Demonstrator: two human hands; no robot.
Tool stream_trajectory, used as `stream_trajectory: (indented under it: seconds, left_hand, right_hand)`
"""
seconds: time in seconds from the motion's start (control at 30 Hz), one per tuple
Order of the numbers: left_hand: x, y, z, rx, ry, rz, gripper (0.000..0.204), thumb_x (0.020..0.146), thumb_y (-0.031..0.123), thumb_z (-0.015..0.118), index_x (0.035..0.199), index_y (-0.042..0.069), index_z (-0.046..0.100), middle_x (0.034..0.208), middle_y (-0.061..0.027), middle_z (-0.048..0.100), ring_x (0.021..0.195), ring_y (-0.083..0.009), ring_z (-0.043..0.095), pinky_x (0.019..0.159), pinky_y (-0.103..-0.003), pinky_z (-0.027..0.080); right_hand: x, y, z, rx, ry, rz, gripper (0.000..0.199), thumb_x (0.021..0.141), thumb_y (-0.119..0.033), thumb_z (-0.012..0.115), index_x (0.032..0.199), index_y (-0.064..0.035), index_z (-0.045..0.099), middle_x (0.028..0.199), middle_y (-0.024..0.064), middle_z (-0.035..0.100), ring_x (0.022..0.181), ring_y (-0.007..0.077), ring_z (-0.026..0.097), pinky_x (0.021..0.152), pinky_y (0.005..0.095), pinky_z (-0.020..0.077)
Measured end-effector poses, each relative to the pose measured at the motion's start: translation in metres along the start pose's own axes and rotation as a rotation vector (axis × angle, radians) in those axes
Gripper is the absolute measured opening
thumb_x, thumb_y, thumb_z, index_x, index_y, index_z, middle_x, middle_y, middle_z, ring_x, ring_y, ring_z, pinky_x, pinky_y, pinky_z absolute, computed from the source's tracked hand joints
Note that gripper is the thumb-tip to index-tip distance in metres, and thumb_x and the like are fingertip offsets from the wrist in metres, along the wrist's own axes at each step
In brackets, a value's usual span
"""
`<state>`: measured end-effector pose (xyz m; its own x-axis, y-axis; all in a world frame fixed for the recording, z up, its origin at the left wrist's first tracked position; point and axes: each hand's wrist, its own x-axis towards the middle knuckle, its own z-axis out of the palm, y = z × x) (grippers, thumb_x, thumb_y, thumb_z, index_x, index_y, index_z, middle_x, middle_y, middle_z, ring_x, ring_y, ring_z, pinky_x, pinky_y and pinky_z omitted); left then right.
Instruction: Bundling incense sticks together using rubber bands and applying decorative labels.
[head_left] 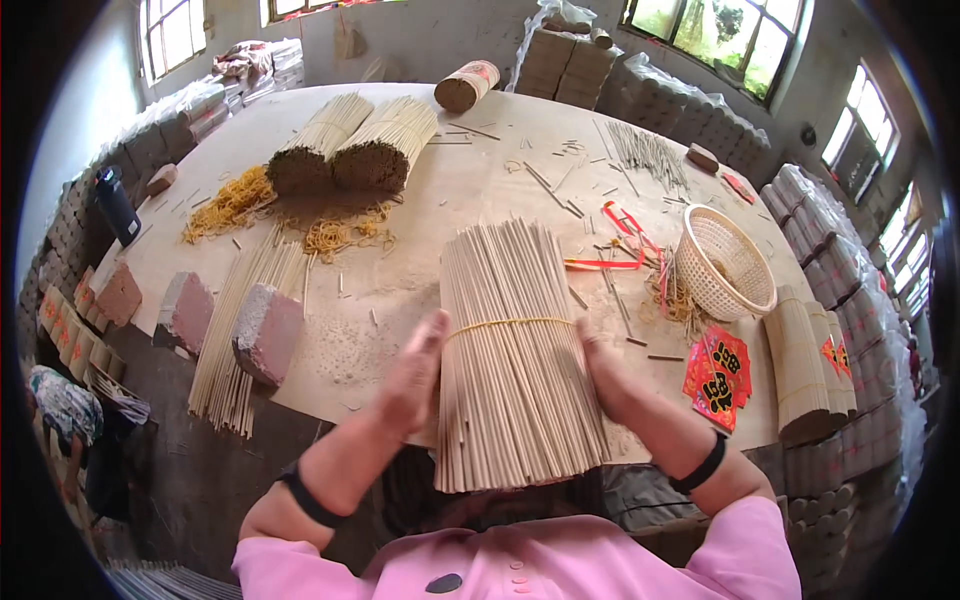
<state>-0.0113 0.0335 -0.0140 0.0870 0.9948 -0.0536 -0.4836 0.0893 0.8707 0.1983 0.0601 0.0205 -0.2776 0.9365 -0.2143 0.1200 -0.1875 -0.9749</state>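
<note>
A thick bundle of incense sticks (520, 410) stands at the near edge of the table, leaning toward me. One yellow rubber band (512, 324) circles it around the middle. My left hand (408, 375) presses its left side, fingers partly hidden behind it. On the opposite side my right hand (610, 375) grips it the same way, so the bundle is clasped between both palms. Two more banded bundles (318, 140) lie at the back left, beside piles of yellow rubber bands (230, 205). Loose sticks (225, 345) lie left of my left hand, between reddish bricks (272, 335).
Right of the bundle are a woven basket (722, 265), red ribbon (610, 265), red paper labels (718, 375) and more bundles (795, 370). A paper-wrapped roll (467, 86) lies at the back. A black bottle (118, 205) stands left. Another person (68, 415) is at far left.
</note>
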Motion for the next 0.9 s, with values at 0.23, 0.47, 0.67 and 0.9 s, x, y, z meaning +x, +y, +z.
stream_trajectory:
  seconds: [0.23, 0.47, 0.67, 0.9]
  left_hand:
    - [-0.011, 0.003, 0.008, -0.090, -0.133, -0.016, 0.074, 0.096, 0.043, 0.061, 0.144, -0.004, 0.030, 0.135, -0.0150, 0.051, 0.119, -0.0200, 0.053, 0.099, -0.034, 0.047]
    - [-0.015, 0.002, -0.001, -0.096, -0.200, -0.157, 0.076, 0.098, 0.059, 0.045, 0.148, 0.003, 0.035, 0.140, -0.0119, 0.052, 0.126, -0.0206, 0.051, 0.106, -0.037, 0.043]
    - [-0.009, 0.004, -0.052, -0.040, 0.072, -0.065, 0.063, 0.103, 0.047, 0.046, 0.141, -0.002, 0.042, 0.132, -0.0099, 0.057, 0.121, -0.0191, 0.055, 0.107, -0.036, 0.041]
    - [-0.009, -0.008, -0.061, -0.242, -0.036, -0.152, 0.066, 0.099, 0.049, 0.051, 0.136, -0.005, 0.045, 0.124, -0.0135, 0.061, 0.108, -0.0192, 0.063, 0.092, -0.032, 0.054]
  right_hand:
    - [0.001, -0.006, -0.011, 0.015, -0.081, -0.167, 0.074, 0.101, -0.057, 0.040, 0.145, 0.0011, 0.037, 0.137, 0.0155, 0.053, 0.126, 0.0214, 0.049, 0.108, 0.0365, 0.0384]
    - [0.018, -0.004, -0.007, 0.075, -0.250, 0.066, 0.080, 0.099, -0.063, 0.040, 0.150, -0.0023, 0.033, 0.150, 0.0166, 0.039, 0.138, 0.0234, 0.037, 0.115, 0.0380, 0.0273]
    - [0.018, -0.019, 0.007, -0.267, -0.136, 0.093, 0.093, 0.093, -0.071, 0.042, 0.152, -0.0002, 0.029, 0.154, 0.0194, 0.034, 0.141, 0.0287, 0.033, 0.114, 0.0400, 0.0278]
    - [0.032, 0.000, 0.035, -0.017, -0.123, 0.266, 0.082, 0.085, -0.066, 0.062, 0.127, 0.0036, 0.054, 0.112, 0.0152, 0.065, 0.101, 0.0221, 0.063, 0.087, 0.0357, 0.0508]
